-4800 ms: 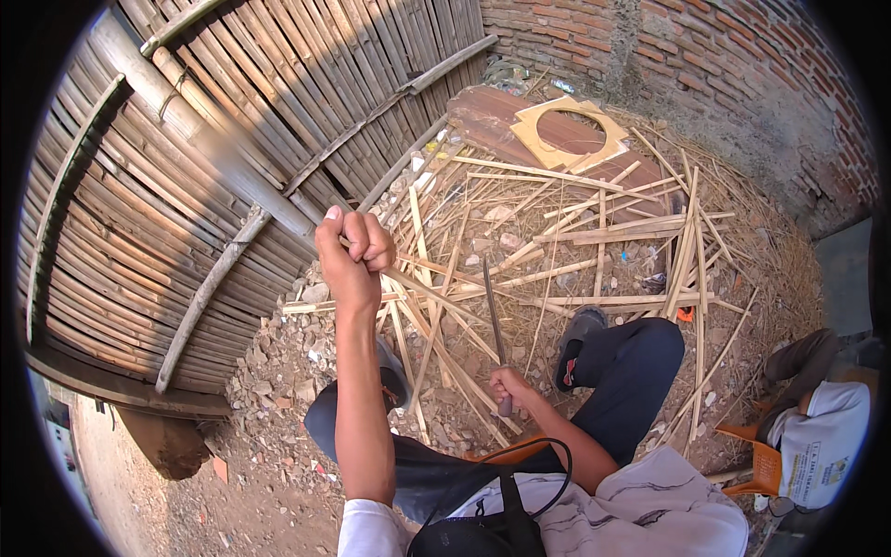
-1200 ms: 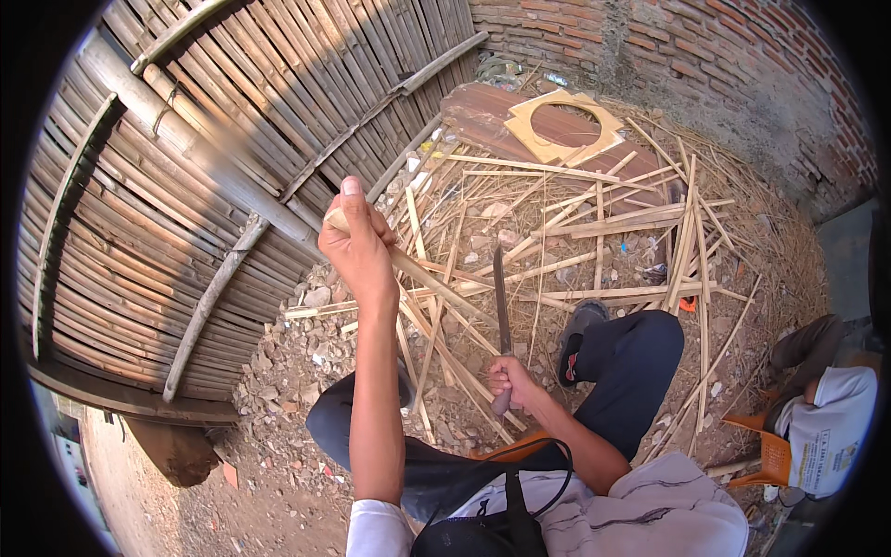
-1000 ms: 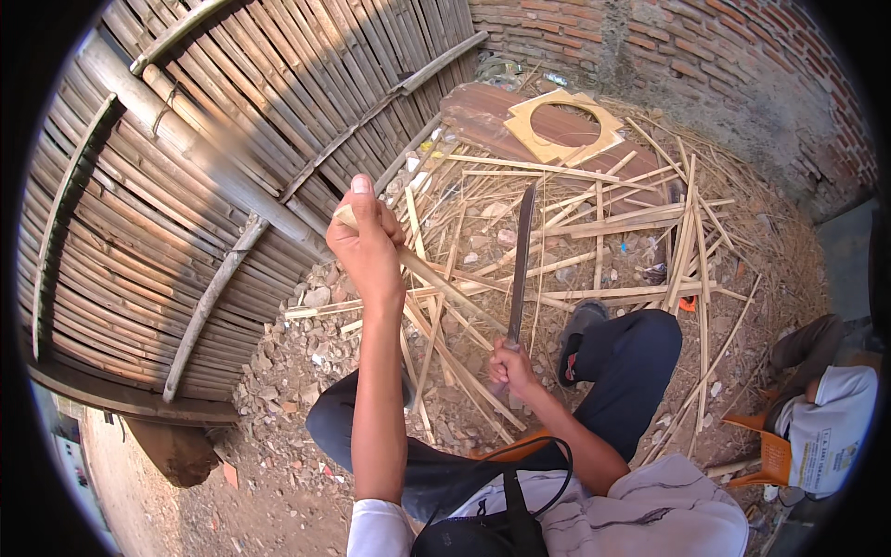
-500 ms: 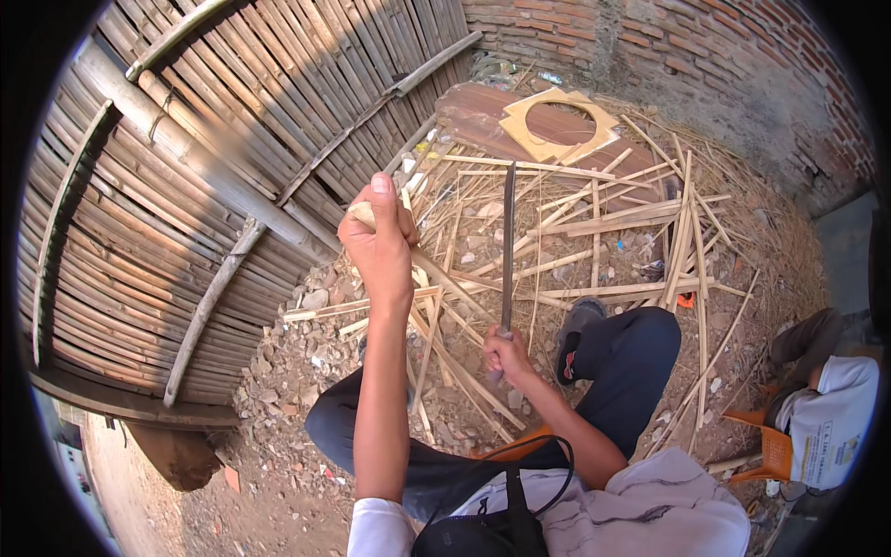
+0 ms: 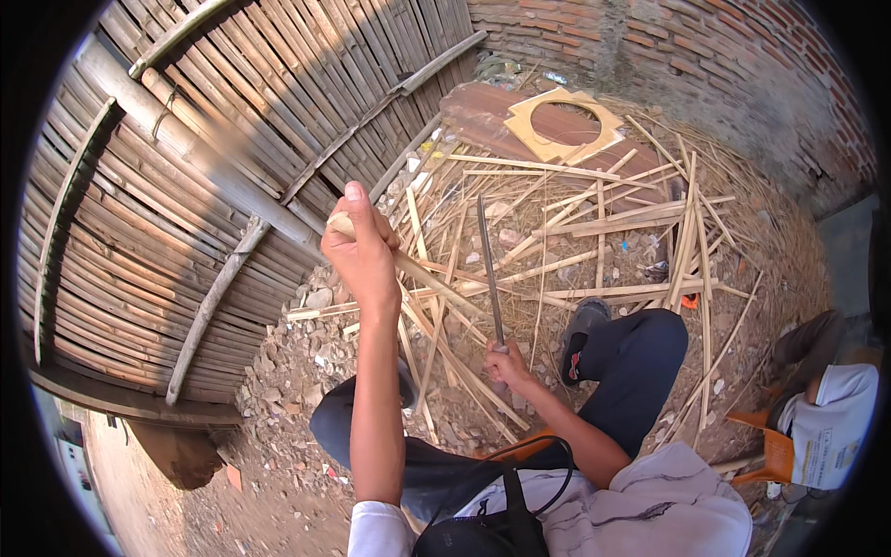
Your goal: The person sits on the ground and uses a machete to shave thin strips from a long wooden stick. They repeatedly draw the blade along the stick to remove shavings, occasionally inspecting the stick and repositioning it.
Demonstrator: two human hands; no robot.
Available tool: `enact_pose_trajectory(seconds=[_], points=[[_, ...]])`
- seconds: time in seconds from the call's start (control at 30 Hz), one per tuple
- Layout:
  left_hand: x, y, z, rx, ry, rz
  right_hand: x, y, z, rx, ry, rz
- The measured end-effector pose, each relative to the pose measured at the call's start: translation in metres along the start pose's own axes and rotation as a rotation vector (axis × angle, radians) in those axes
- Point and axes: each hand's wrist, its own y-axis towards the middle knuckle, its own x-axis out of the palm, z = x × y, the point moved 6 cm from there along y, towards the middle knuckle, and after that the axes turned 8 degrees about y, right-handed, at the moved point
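Observation:
My left hand (image 5: 363, 252) is raised in front of me, closed around the upper end of a pale bamboo strip (image 5: 436, 283) that slants down to the right toward the ground. My right hand (image 5: 508, 364) sits lower, near my knee, gripping the handle of a long dark blade (image 5: 489, 269) that points up and away from me. The blade stands just right of the strip, close to it; whether they touch I cannot tell. My legs in dark trousers (image 5: 640, 362) are bent beneath both hands.
A woven bamboo fence panel (image 5: 186, 186) leans at the left. Split bamboo strips (image 5: 594, 223) litter the rubble ground ahead. A wooden board with a round hole (image 5: 561, 125) lies by the brick wall (image 5: 705, 56). Another person (image 5: 831, 408) sits at the right on an orange seat.
My left hand has shifted right with the strip. My right hand swung the blade from leaning right to nearly upright, then tilted it slightly left, nearer the strip.

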Motion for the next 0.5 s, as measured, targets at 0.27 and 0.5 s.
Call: enact_pose_trajectory(seconds=[0.27, 0.5], points=[[-0.010, -0.004, 0.005, 0.045, 0.081, 0.101, -0.035, 0.010, 0.064, 0.321, 0.145, -0.004], [-0.005, -0.008, 0.002, -0.004, 0.046, 0.060, 0.020, 0.001, -0.035, -0.092, 0.043, -0.008]])
